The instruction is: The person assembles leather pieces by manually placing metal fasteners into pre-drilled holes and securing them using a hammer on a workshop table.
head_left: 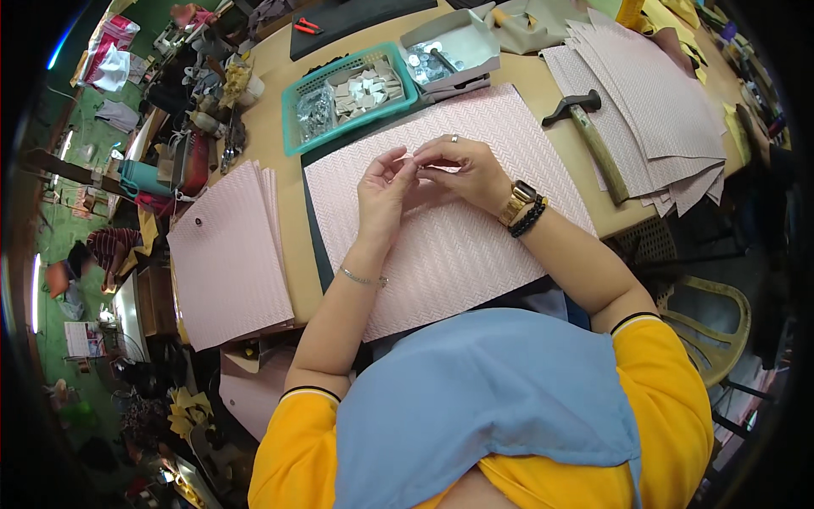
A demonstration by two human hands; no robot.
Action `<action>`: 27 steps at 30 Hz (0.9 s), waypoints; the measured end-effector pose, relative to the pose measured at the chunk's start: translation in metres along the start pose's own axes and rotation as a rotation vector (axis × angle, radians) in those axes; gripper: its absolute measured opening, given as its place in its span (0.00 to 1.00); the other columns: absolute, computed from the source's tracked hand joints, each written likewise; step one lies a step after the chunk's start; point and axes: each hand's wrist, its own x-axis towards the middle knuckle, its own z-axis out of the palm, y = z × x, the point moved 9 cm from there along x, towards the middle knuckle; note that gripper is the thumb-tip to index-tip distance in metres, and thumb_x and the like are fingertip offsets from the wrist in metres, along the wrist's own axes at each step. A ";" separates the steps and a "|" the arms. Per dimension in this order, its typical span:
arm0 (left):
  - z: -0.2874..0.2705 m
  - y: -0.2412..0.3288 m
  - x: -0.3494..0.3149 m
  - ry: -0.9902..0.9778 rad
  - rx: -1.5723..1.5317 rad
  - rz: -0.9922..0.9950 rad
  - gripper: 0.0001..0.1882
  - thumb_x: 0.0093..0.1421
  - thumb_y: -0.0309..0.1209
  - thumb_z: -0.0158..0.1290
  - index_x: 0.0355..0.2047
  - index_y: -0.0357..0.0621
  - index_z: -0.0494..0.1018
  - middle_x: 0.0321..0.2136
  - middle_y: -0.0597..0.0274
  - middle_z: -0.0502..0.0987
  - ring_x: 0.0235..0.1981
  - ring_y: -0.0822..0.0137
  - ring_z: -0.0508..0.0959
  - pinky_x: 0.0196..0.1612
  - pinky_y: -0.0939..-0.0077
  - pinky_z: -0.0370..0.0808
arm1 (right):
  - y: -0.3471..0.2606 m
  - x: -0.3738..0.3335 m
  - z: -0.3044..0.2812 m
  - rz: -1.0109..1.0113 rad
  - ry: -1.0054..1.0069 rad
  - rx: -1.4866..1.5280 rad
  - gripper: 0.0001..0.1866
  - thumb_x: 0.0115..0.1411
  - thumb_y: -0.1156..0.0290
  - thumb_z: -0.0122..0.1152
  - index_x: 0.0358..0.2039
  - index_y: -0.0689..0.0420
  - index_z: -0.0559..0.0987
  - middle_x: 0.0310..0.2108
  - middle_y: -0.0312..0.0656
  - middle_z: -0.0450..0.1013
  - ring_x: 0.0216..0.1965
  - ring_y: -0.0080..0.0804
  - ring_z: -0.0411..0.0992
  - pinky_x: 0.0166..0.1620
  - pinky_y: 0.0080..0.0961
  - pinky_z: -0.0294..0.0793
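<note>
Over a pale pink herringbone-textured sheet (475,263) my two hands meet, fingertips pinched together. My left hand (386,188) has its thumb and forefinger closed on something too small to name. From the other side, my right hand (465,172) pinches at the same spot; what it holds is hidden by the fingers. The pink sheet lies flat on a dark board on the table. Right of it rests a hammer (593,140) with a dark head and worn wooden handle, on a stack of similar sheets (670,110).
A teal basket (287,114) beyond my hands holds small beige pieces and a clear bag. Beside it, an open box (475,64) contains shiny round discs. More pink sheets (229,254) lie at left, one bearing a dark round fastener. Red-handled cutters (307,26) lie at the back.
</note>
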 end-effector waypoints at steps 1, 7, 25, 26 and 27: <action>-0.001 -0.003 0.000 0.006 -0.004 -0.009 0.20 0.68 0.26 0.60 0.58 0.38 0.70 0.43 0.59 0.82 0.42 0.73 0.83 0.45 0.82 0.82 | 0.001 -0.001 -0.001 -0.004 0.019 0.047 0.13 0.59 0.78 0.71 0.46 0.59 0.84 0.43 0.43 0.81 0.44 0.31 0.82 0.49 0.26 0.82; -0.001 0.000 -0.003 0.046 -0.038 -0.053 0.21 0.67 0.26 0.61 0.58 0.39 0.70 0.42 0.60 0.83 0.41 0.73 0.84 0.43 0.82 0.82 | 0.004 -0.002 -0.003 0.081 0.012 0.051 0.12 0.62 0.82 0.68 0.47 0.63 0.84 0.46 0.43 0.81 0.48 0.28 0.81 0.52 0.23 0.83; -0.009 -0.002 0.009 -0.072 0.010 -0.160 0.26 0.64 0.24 0.63 0.60 0.39 0.68 0.39 0.60 0.82 0.40 0.71 0.83 0.43 0.73 0.86 | -0.003 0.000 -0.001 0.057 -0.025 -0.097 0.12 0.60 0.83 0.70 0.45 0.63 0.84 0.43 0.42 0.82 0.43 0.26 0.82 0.48 0.22 0.84; -0.006 0.000 0.013 -0.142 0.109 -0.160 0.25 0.64 0.24 0.63 0.59 0.40 0.69 0.41 0.59 0.82 0.42 0.71 0.83 0.42 0.75 0.85 | -0.002 0.004 -0.001 0.057 -0.039 -0.099 0.12 0.60 0.83 0.70 0.45 0.63 0.84 0.43 0.42 0.82 0.43 0.26 0.82 0.48 0.22 0.84; -0.008 0.001 0.018 -0.132 0.100 -0.156 0.25 0.64 0.24 0.63 0.59 0.40 0.69 0.41 0.59 0.82 0.42 0.71 0.83 0.42 0.75 0.85 | 0.003 0.010 -0.005 0.084 -0.031 -0.147 0.12 0.60 0.79 0.71 0.45 0.62 0.85 0.40 0.43 0.83 0.40 0.27 0.82 0.45 0.23 0.83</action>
